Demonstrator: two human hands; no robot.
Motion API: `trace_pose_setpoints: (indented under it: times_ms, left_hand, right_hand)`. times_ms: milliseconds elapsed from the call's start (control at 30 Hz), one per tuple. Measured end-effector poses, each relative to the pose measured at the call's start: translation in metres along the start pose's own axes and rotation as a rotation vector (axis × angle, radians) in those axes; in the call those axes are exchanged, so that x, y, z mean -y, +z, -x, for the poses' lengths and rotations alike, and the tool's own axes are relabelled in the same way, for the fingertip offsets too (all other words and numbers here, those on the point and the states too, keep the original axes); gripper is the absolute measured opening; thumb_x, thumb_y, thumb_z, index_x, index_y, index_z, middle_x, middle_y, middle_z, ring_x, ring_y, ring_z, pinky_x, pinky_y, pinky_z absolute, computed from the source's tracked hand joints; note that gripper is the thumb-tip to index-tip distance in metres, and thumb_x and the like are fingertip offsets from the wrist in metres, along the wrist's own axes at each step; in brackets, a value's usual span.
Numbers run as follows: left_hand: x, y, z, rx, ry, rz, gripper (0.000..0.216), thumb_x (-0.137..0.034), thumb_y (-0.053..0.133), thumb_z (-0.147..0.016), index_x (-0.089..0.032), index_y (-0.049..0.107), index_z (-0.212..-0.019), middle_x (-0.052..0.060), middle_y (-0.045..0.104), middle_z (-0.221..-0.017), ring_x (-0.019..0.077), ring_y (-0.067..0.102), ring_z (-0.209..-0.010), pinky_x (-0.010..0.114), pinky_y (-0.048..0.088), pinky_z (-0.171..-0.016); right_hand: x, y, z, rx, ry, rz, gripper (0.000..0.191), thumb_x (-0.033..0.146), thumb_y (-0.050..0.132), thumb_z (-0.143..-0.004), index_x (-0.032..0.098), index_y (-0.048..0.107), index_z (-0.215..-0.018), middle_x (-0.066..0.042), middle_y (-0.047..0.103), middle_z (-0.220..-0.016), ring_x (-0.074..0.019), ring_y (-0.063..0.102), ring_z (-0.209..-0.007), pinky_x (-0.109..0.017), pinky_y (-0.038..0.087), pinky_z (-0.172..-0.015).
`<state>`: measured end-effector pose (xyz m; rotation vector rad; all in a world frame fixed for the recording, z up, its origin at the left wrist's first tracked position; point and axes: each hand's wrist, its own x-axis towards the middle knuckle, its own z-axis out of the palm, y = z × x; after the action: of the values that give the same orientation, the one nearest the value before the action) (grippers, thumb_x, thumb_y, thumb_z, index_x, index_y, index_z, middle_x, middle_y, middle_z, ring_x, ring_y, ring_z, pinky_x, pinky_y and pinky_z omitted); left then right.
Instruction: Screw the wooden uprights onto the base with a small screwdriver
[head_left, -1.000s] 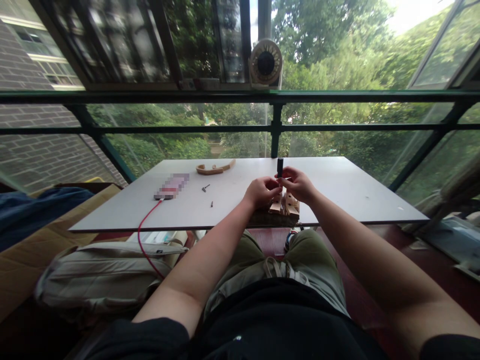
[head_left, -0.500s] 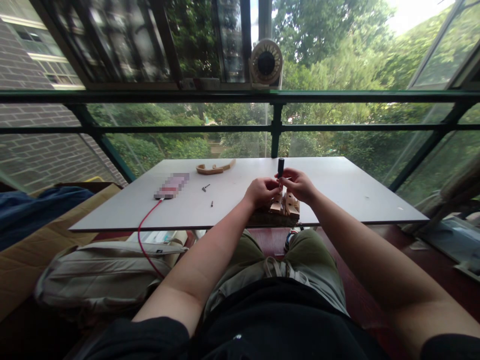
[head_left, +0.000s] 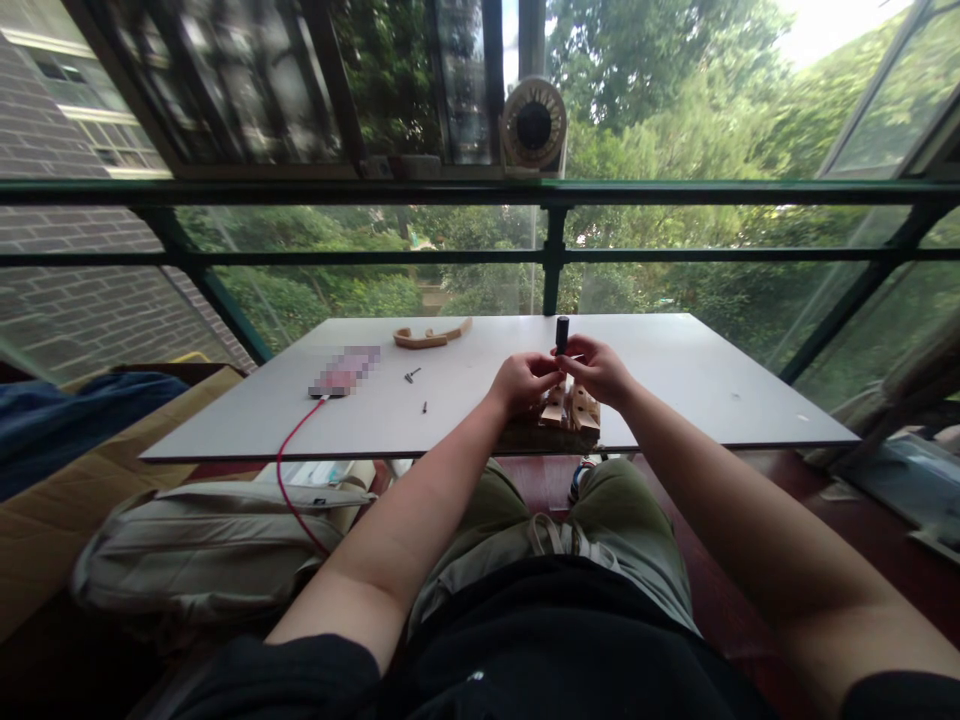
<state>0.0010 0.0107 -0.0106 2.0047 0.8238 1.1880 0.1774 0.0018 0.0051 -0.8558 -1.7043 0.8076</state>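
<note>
My right hand (head_left: 598, 370) grips a screwdriver with a black handle (head_left: 561, 334), held upright over a small wooden assembly (head_left: 571, 408) at the near edge of the white tabletop (head_left: 675, 385). My left hand (head_left: 523, 384) is closed against the left side of the wooden assembly, its fingertips meeting those of the right hand at the tool's shaft. The tool's tip is hidden between my fingers.
A curved wooden piece (head_left: 430, 337) lies at the far side of the tabletop. Two small screws (head_left: 411, 376) (head_left: 424, 407) lie left of my hands. A blurred device (head_left: 346, 372) with a red cable (head_left: 289, 466) sits further left. A beige bag (head_left: 202, 555) lies below the table.
</note>
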Motion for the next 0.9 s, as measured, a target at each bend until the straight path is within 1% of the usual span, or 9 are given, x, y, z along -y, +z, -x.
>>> trace_pose_setpoints:
  times_ms: [167, 333, 500, 700, 900]
  left_hand:
    - [0.001, 0.000, -0.001, 0.025, 0.024, -0.009, 0.035, -0.042, 0.068, -0.080, -0.011, 0.074, -0.094, 0.009, 0.076, -0.088, 0.0174, 0.068, -0.077, 0.026, 0.051, -0.071]
    - [0.003, 0.000, -0.002, 0.049, 0.026, -0.016, 0.036, -0.042, 0.065, -0.082, -0.011, 0.075, -0.097, 0.009, 0.076, -0.092, 0.0188, 0.069, -0.082, 0.027, 0.051, -0.075]
    - [0.003, -0.001, -0.002, 0.070, 0.022, -0.066, 0.037, -0.044, 0.061, -0.084, -0.012, 0.076, -0.098, 0.008, 0.076, -0.092, 0.0184, 0.069, -0.082, 0.027, 0.050, -0.075]
    - [0.003, 0.000, -0.002, 0.085, 0.030, -0.094, 0.034, -0.040, 0.058, -0.086, -0.015, 0.075, -0.101, 0.007, 0.076, -0.094, 0.0173, 0.069, -0.084, 0.026, 0.051, -0.079]
    - [0.005, 0.000, -0.002, 0.082, 0.032, -0.133, 0.029, -0.033, 0.055, -0.087, -0.016, 0.076, -0.099, 0.005, 0.076, -0.093, 0.0168, 0.068, -0.084, 0.025, 0.051, -0.079]
  right_hand:
    - [0.013, 0.001, 0.004, 0.015, 0.056, -0.059, 0.034, 0.042, 0.065, -0.078, 0.015, 0.068, -0.098, -0.004, 0.066, -0.079, -0.0143, 0.058, -0.065, -0.027, 0.046, -0.057]
    - [0.014, 0.002, 0.004, -0.011, 0.067, -0.071, 0.030, 0.037, 0.066, -0.075, 0.014, 0.068, -0.094, -0.005, 0.066, -0.077, -0.0128, 0.055, -0.061, -0.026, 0.043, -0.052]
    - [0.013, 0.001, 0.003, -0.004, 0.081, -0.101, 0.029, 0.037, 0.066, -0.075, 0.014, 0.067, -0.093, -0.004, 0.064, -0.073, -0.0128, 0.054, -0.060, -0.026, 0.043, -0.053]
    - [0.009, 0.001, 0.002, 0.016, 0.065, -0.181, 0.032, 0.038, 0.067, -0.075, 0.015, 0.068, -0.096, -0.005, 0.066, -0.079, -0.0135, 0.056, -0.062, -0.028, 0.045, -0.057]
    - [0.007, 0.002, 0.002, 0.011, 0.048, -0.104, 0.028, 0.041, 0.067, -0.077, 0.017, 0.065, -0.092, -0.004, 0.066, -0.076, -0.0140, 0.057, -0.062, -0.029, 0.047, -0.059]
